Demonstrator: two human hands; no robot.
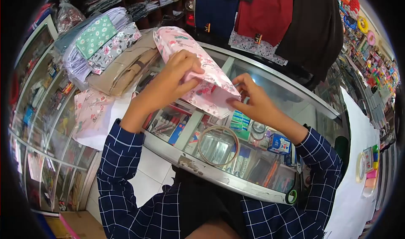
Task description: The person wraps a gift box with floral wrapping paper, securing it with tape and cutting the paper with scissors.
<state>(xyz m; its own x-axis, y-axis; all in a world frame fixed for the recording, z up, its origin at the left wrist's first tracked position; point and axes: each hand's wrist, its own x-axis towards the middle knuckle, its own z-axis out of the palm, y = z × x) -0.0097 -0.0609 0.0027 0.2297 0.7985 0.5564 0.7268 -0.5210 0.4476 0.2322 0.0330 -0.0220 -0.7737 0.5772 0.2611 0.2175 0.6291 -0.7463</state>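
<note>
Your left hand (177,76) clamps the pink floral packet (194,70) from above, fingers curled over its fold; your right hand (251,98) pinches its lower corner. Packet sits raised off the glass tabletop (270,79), looks partly folded, bottom edge unfinished; fabric stack (105,49) beyond your left fingers

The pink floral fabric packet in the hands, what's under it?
Under the pink floral fabric packet lies the glass counter top, with pens and boxed stationery showing through. What sits directly beneath the packet is covered, as is anything inside it.
</note>
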